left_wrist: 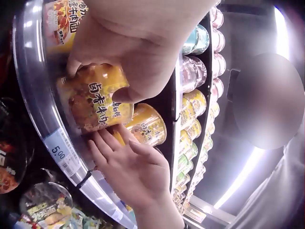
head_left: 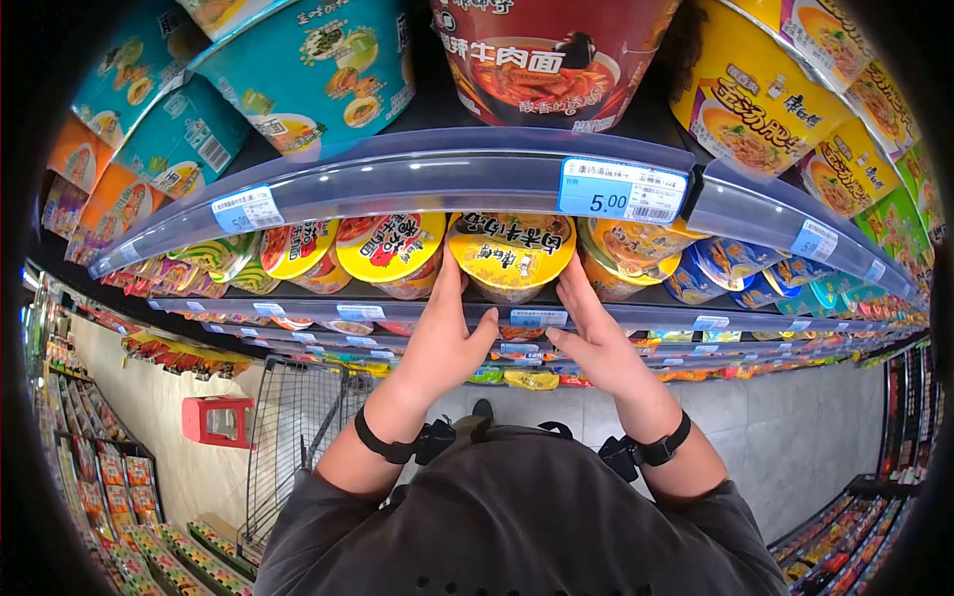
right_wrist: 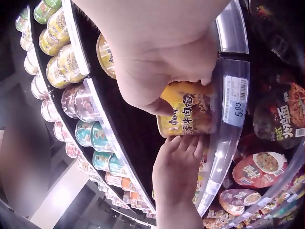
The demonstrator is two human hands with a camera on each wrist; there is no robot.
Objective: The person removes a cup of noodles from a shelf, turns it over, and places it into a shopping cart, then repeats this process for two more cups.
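Grip of both hands, grasping: the left hand point(head_left: 444, 333) and right hand point(head_left: 601, 348) clasp opposite sides of a round noodle cup with a yellow lid point(head_left: 512, 248). The head view alone shows its lid; the wrist views show its yellow, lettered side wall. The cup is at the front of a dark shelf, below a clear plastic price rail point(head_left: 397, 184); whether it touches the shelf cannot be told. The left wrist view adds a matching cup point(left_wrist: 147, 125) behind it; the head view, a black wire cart point(head_left: 298, 417).
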